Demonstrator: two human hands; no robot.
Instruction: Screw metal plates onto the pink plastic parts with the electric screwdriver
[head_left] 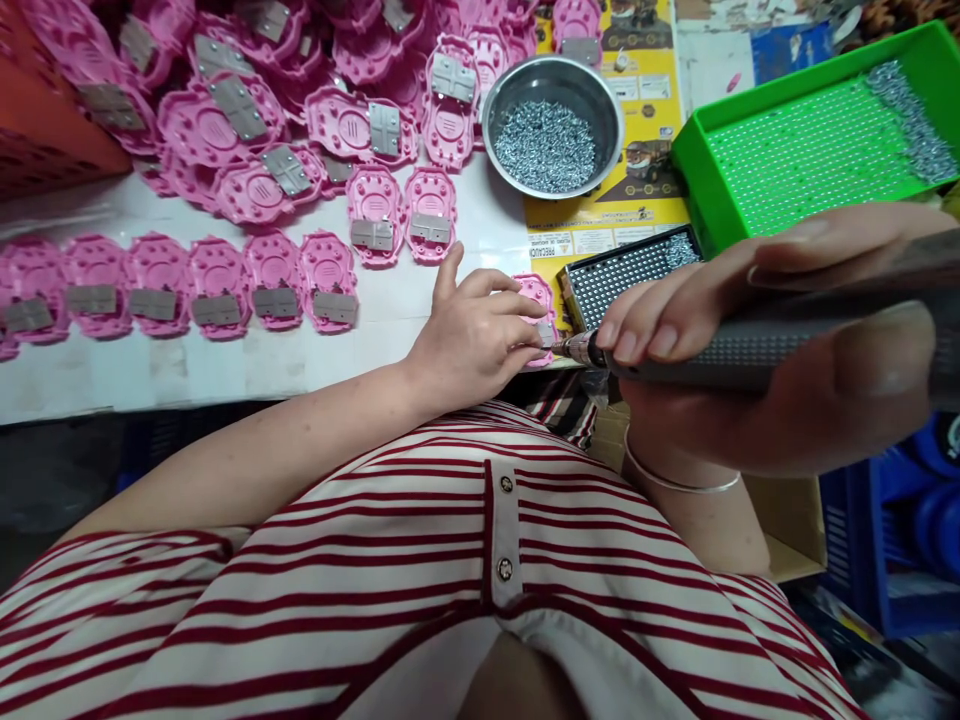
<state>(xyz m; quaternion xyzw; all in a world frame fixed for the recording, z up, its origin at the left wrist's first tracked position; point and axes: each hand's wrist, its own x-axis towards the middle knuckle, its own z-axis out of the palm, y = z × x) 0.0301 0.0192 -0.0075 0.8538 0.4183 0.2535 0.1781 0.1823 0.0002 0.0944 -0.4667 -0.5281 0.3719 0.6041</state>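
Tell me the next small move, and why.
Probably press the driver gently onto the grey plate while the left hand steadies the pink part under it: the right hand grips the driver, its tip is already at the plate, and the left fingertips are close beside that tip. Whether a screw sits there, I cannot tell.

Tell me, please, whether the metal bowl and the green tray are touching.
Apart. The head view shows it: a strip of yellow printed sheet is visible between the rim of the metal bowl and the green tray.
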